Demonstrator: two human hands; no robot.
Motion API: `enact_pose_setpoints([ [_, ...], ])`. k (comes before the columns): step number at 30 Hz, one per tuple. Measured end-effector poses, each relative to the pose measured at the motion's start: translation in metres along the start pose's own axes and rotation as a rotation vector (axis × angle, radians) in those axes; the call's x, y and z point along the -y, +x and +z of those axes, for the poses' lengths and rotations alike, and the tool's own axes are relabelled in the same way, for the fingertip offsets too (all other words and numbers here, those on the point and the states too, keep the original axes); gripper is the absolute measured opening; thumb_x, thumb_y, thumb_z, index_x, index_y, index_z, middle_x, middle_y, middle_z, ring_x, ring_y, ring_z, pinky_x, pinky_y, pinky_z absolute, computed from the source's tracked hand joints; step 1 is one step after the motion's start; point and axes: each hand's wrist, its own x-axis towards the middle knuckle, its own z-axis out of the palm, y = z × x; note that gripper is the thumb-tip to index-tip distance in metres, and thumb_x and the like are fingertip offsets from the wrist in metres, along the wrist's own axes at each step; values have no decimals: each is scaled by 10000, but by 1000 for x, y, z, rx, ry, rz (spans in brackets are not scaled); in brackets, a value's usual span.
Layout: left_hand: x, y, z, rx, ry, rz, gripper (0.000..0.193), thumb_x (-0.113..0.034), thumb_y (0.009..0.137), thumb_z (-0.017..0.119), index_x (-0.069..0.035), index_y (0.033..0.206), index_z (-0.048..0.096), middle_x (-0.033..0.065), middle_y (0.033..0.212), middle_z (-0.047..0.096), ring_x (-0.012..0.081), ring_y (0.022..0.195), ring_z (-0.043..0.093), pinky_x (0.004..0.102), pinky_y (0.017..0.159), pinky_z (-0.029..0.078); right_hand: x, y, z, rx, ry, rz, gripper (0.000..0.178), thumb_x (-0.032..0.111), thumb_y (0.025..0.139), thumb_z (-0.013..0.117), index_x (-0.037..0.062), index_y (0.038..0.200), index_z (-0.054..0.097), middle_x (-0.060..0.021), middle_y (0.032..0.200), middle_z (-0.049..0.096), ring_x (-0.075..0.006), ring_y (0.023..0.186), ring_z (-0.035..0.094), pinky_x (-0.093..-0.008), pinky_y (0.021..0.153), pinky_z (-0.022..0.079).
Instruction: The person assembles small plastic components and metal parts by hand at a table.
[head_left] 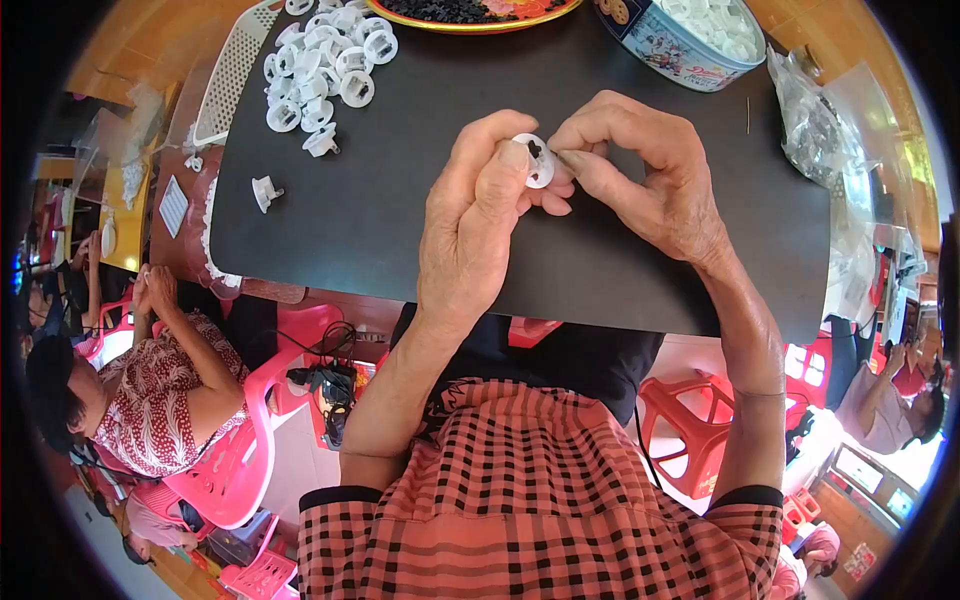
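Note:
Above the dark table, my left hand (468,215) is closed around a white round plastic part (542,160), thumb against its flange. The part's round face is turned to the right and has a dark cut-out or insert in its middle. Close to that face, the thumb and forefinger of my right hand (650,175) are pinched together. What they hold, if anything, is too small to make out. Similar white flanged parts (320,65) lie heaped at the far left, and a single one (266,194) rests on its side nearer to me.
A red-and-gold tray (482,27) of small black pieces stands at the back. Right of it, a blue tin (672,58) holds translucent pieces. A white perforated basket (222,98) borders the heap; clear plastic bags (808,130) lie at the right edge. People sit nearby.

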Motion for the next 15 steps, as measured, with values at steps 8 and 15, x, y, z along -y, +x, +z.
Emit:
enact_pose_setpoints([
  [8,2,-1,13,-58,58,41,275,-223,1001,459,34,1083,512,93,858,596,124,733,591,247,633,511,2,-3,-2,-38,-101,-96,146,-49,750,666,11,883,659,-51,770,621,-120,658,561,-243,591,456],
  [15,-2,-2,11,-50,24,-39,364,-281,1004,461,64,1070,558,94,836,589,131,718,590,252,613,504,-2,-3,-2,-54,-146,-140,156,-42,709,689,22,841,637,-44,748,617,-134,642,563,-246,578,455],
])
